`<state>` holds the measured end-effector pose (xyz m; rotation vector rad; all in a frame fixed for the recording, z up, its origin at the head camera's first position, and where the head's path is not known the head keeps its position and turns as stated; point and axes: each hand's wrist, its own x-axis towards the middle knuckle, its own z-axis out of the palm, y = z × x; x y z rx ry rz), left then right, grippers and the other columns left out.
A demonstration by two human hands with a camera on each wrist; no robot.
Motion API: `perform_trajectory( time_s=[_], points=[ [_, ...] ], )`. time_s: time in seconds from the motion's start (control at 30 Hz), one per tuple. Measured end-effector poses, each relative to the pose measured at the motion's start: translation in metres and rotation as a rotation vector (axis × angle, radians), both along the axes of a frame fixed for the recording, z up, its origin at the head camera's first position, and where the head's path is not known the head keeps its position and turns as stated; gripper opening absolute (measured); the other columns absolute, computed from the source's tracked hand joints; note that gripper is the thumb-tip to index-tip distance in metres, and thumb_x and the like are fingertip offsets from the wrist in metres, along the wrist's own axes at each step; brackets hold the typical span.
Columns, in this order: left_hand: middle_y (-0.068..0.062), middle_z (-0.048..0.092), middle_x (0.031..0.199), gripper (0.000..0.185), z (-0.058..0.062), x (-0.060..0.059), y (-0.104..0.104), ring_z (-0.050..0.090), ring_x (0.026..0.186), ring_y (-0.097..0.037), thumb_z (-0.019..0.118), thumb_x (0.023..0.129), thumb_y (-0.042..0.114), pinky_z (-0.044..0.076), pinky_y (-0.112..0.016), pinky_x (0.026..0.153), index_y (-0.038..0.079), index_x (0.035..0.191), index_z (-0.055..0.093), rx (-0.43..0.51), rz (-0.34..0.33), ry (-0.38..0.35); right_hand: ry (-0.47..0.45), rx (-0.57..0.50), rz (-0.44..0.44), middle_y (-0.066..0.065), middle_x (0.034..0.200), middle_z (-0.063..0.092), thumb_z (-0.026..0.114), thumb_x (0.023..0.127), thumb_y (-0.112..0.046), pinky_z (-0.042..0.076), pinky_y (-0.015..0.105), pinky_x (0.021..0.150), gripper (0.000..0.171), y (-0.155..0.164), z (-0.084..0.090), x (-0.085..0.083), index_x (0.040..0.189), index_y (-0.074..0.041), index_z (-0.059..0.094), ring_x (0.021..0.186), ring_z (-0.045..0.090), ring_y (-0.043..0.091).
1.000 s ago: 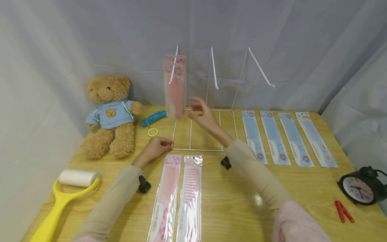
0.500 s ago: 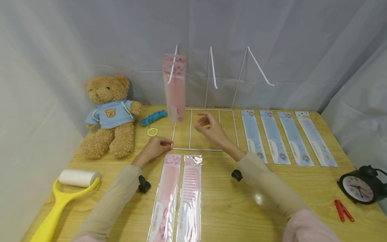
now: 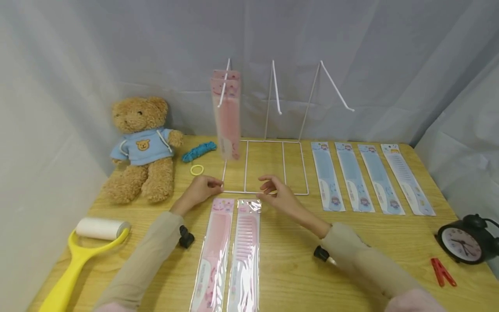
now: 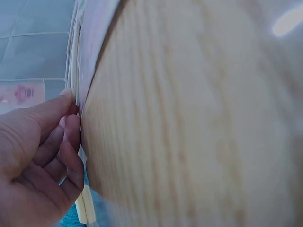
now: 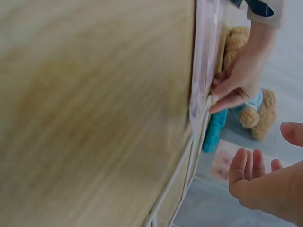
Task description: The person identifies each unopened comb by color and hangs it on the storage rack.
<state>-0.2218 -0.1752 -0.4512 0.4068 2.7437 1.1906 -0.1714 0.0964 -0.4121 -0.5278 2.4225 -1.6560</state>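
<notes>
My left hand (image 3: 199,190) pinches the front left corner of a white wire display rack (image 3: 265,192); in the left wrist view its thumb (image 4: 64,97) presses the wire. My right hand (image 3: 281,196) is over the rack's front bar, holding nothing, with its fingers apart and loosely bent in the right wrist view. Packaged pink combs (image 3: 228,117) hang from the rack's left hook, one before another. On the table just in front of the rack lie a pink fine-toothed comb (image 3: 216,242) and a pink wide-toothed comb (image 3: 245,238), both in clear sleeves.
Several packaged blue combs (image 3: 352,177) lie in a row right of the rack. A teddy bear (image 3: 142,147), blue cord (image 3: 199,151) and yellow ring (image 3: 196,170) are at left, with a lint roller (image 3: 101,229) nearer. An alarm clock (image 3: 464,242) and red clip (image 3: 442,272) lie at right.
My right hand has drawn back from the hanging pink combs, down and toward me, to the rack's front bar. The hanging combs have swung slightly. My left hand stays at the corner.
</notes>
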Motion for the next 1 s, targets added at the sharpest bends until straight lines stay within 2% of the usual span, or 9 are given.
perform_trajectory(
  time_s=[0.23, 0.47, 0.67, 0.77, 1.0],
  points=[
    [-0.021, 0.07, 0.098, 0.024, 0.005, 0.001, 0.0, 0.065, 0.094, -0.032, 0.067, 0.088, 0.008, 0.052, -0.042, 0.084, -0.008, 0.105, 0.069, -0.003, -0.006, 0.004, -0.049, 0.051, 0.034, 0.018, 0.108, 0.057, 0.065, 0.087, -0.007, 0.049, 0.035, 0.083, 0.045, 0.001, -0.008, 0.019, 0.128, 0.001, 0.048, 0.095, 0.055, 0.025],
    [-0.021, 0.07, 0.099, 0.023, 0.005, 0.002, 0.001, 0.065, 0.093, -0.031, 0.067, 0.088, 0.007, 0.052, -0.042, 0.083, -0.008, 0.105, 0.069, -0.005, -0.007, 0.005, -0.066, 0.181, 0.083, 0.017, 0.105, 0.056, 0.067, 0.086, -0.01, 0.048, 0.04, 0.086, 0.046, -0.002, -0.018, 0.033, 0.127, 0.0, 0.049, 0.096, 0.054, 0.026],
    [-0.021, 0.07, 0.099, 0.023, 0.004, 0.0, 0.002, 0.065, 0.093, -0.031, 0.067, 0.088, 0.007, 0.052, -0.041, 0.084, -0.008, 0.106, 0.069, -0.006, -0.009, 0.002, -0.066, 0.323, 0.115, 0.023, 0.119, 0.051, 0.069, 0.084, -0.019, 0.038, 0.053, 0.097, 0.051, -0.007, -0.024, 0.053, 0.129, -0.003, 0.049, 0.115, 0.044, 0.037],
    [-0.021, 0.07, 0.1, 0.024, 0.004, 0.0, 0.002, 0.065, 0.094, -0.031, 0.066, 0.088, 0.008, 0.051, -0.042, 0.085, -0.008, 0.107, 0.068, -0.006, -0.008, -0.005, -0.048, 0.38, 0.13, 0.027, 0.127, 0.046, 0.068, 0.084, -0.023, 0.035, 0.057, 0.1, 0.055, -0.011, -0.023, 0.061, 0.131, -0.003, 0.048, 0.121, 0.038, 0.042],
    [-0.022, 0.068, 0.105, 0.025, 0.005, 0.001, 0.001, 0.064, 0.098, -0.032, 0.065, 0.09, 0.009, 0.051, -0.043, 0.087, -0.006, 0.109, 0.068, -0.007, -0.006, -0.025, 0.032, 0.55, 0.145, 0.031, 0.132, 0.041, 0.068, 0.084, -0.035, 0.036, 0.06, 0.097, 0.056, -0.022, -0.02, 0.072, 0.133, -0.013, 0.05, 0.122, 0.037, 0.044]
  ],
)
